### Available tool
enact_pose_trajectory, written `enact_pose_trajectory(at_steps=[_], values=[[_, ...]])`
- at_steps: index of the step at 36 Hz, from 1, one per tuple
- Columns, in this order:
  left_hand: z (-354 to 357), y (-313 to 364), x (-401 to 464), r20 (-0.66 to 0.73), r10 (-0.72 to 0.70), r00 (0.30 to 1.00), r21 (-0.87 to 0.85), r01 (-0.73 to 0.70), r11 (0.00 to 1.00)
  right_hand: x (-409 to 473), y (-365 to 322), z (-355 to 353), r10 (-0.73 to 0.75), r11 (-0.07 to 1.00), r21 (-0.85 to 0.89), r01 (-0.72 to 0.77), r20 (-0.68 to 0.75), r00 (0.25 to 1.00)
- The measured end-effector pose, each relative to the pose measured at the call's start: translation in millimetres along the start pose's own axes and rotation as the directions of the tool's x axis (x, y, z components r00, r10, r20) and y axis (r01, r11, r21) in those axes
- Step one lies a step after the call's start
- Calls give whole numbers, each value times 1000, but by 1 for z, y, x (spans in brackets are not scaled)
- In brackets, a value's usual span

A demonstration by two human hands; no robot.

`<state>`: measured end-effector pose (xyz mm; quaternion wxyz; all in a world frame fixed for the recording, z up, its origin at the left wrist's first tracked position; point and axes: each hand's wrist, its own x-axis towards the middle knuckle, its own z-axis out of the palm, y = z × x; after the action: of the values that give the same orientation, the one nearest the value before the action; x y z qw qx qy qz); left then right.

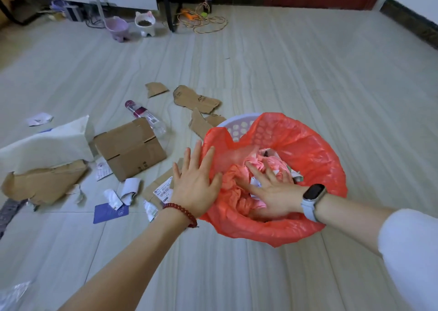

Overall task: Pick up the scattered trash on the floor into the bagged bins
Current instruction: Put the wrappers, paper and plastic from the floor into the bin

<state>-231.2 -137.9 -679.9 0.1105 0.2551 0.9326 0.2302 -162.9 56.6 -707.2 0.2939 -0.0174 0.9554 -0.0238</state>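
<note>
A lilac bin (237,126) lined with a red plastic bag (308,154) stands on the floor in front of me, holding crumpled pink and white trash (272,166). My right hand (270,190) lies flat, fingers spread, on the trash inside the bag. My left hand (196,182) is spread open over the bag's left rim and holds nothing. Left of the bin lie a cardboard box (130,147), a plastic bottle (144,116), torn cardboard pieces (196,99), paper scraps (123,192) and a blue card (110,213).
A white bag (49,142) and a large torn cardboard sheet (45,180) lie at far left. Pet bowls (144,22), a purple bowl (117,27) and a coiled cable (203,21) sit by the far wall. Bare floor stretches right of the bin.
</note>
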Motion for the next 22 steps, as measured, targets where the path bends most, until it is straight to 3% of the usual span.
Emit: enact_pose_trajectory(at_steps=[4, 10, 14, 20, 22], values=[[2, -1, 1, -2, 0, 1000, -72, -1, 997, 16, -6, 4, 85, 995, -66, -76, 147, 985], [-3, 5, -5, 24, -14, 1000, -79, 16, 997, 13, -25, -5, 125, 983, -148, -104, 141, 982], [-5, 6, -6, 19, -19, 1000, -68, 20, 998, 8, -22, -15, 90, 996, -8, -90, 107, 990], [-33, 0, 2, -12, 5, 1000, -24, -5, 1000, -14, -15, -71, 89, 955, 266, -132, 168, 982], [-48, -4, 9, -54, -4, 999, -22, 3, 1000, -26, -21, -95, 87, 957, 258, -134, 187, 979]])
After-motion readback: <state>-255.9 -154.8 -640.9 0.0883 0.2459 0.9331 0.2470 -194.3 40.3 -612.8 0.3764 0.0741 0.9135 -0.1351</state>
